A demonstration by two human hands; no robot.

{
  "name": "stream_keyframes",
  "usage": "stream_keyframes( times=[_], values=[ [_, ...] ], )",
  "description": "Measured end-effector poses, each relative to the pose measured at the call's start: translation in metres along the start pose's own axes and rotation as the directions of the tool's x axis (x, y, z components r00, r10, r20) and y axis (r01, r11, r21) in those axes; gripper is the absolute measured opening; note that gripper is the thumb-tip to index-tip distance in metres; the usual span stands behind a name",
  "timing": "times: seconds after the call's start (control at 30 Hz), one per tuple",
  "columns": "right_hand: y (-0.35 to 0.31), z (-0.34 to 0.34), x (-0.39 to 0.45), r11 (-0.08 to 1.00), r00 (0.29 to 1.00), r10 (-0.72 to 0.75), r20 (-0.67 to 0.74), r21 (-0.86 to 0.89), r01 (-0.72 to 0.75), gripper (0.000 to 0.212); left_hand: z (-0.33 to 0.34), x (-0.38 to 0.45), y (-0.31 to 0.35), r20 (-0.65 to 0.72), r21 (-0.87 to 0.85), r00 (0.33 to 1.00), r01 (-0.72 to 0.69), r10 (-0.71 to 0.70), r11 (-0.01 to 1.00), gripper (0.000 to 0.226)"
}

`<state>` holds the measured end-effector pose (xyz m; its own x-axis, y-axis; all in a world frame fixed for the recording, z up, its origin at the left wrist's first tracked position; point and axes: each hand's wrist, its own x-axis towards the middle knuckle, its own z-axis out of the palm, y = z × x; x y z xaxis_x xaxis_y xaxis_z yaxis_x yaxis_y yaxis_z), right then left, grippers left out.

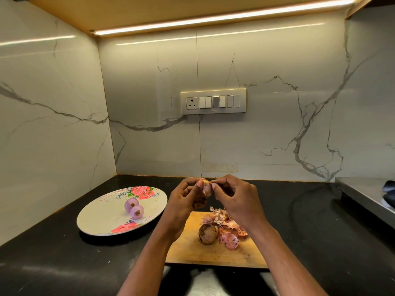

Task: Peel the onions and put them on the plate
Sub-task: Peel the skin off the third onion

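Note:
My left hand [185,201] grips a small pinkish onion [207,188] above the counter, thumb pressed on its side. My right hand [234,197] pinches a bit of the onion's skin at its top. Two peeled purple onions [134,208] lie side by side on a white plate [102,221] with red roses, to the left. On the wooden cutting board [192,251] below my hands sits an unpeeled brown onion [207,234] beside a pile of onion skins [226,227].
The black counter [64,263] runs into a marble-walled corner at the back and left. A switch panel [213,101] is on the back wall. A steel surface [367,193] with a dark object stands at the right edge.

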<state>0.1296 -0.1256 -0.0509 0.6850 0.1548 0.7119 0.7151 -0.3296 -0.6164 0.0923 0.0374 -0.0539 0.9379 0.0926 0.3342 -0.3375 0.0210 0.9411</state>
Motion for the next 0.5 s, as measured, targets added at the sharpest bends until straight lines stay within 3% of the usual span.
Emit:
stream_keyframes(
  times=[0.13,0.27,0.37,0.5],
  values=[
    [0.0005,-0.0033,0.0011,0.978,0.988,0.096,0.123,0.173,-0.117,0.044,-0.0007,0.0001,0.0013,-0.001,-0.021,1.0,0.011,-0.011,1.0,0.042],
    [0.0023,-0.0064,0.0022,0.95,0.983,0.128,0.133,0.269,-0.16,0.031,-0.0022,-0.0009,0.0034,0.026,-0.022,1.0,0.007,-0.007,1.0,0.043],
    [0.0037,-0.0042,0.0007,0.968,0.99,0.112,0.081,0.215,-0.127,0.02,-0.003,-0.0012,0.0034,0.021,-0.009,1.0,0.002,-0.002,1.0,0.042],
    [0.0064,0.001,-0.0003,1.0,1.0,0.02,-0.005,0.018,-0.02,0.018,-0.0024,-0.0018,0.0023,0.036,0.001,0.999,0.004,-0.004,1.0,0.039]
  ],
)
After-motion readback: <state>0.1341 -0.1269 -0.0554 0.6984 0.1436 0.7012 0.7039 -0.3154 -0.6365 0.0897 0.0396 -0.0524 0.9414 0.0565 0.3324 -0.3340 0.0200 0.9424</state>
